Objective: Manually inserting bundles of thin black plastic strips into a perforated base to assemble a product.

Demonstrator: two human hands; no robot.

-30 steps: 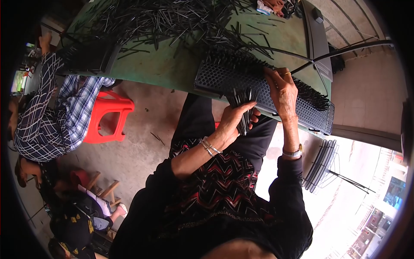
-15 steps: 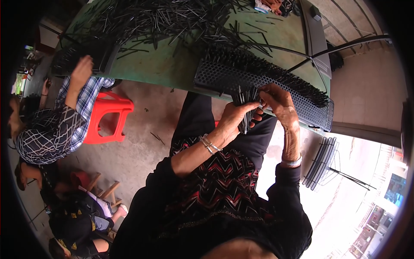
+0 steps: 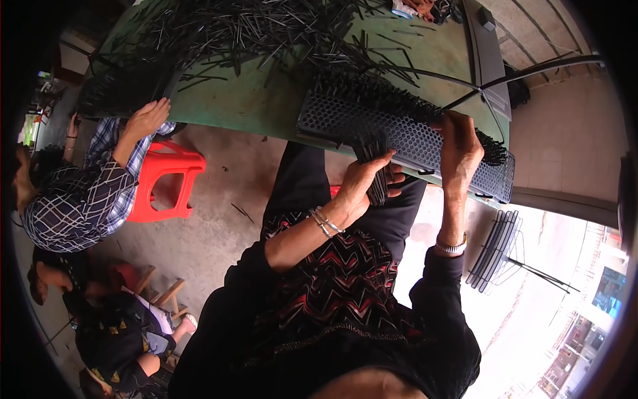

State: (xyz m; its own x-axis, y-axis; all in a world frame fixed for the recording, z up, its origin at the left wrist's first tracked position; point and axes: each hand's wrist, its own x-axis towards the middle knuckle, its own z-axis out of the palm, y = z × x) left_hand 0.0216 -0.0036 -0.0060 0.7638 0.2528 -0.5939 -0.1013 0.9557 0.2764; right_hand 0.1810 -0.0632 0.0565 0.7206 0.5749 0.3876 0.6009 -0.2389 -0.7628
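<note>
A bundle of thin black sticks (image 3: 377,153) is gripped in my left hand (image 3: 357,186), just in front of the perforated tray's near edge. The dark perforated tray (image 3: 413,143) lies at a slant along the table's front edge. Many black sticks (image 3: 372,93) stand in its far rows of holes, while the nearer holes show bare. Over the tray's right part, my right hand (image 3: 461,153) is closed, its fingertips pinched down at the standing sticks. Whatever lies between those fingertips is hidden.
A large heap of loose black sticks (image 3: 246,30) covers the far part of the green table (image 3: 226,100). At left, a co-worker's hand (image 3: 147,118) is beside another dark tray (image 3: 126,93). A red stool (image 3: 169,176) stands on the floor. A black metal bar (image 3: 458,100) crosses behind my tray.
My right hand has moved from the bundle rightward and away from me, onto the tray's stick rows. My left hand keeps its bundle. The co-worker's hand has shifted right.
</note>
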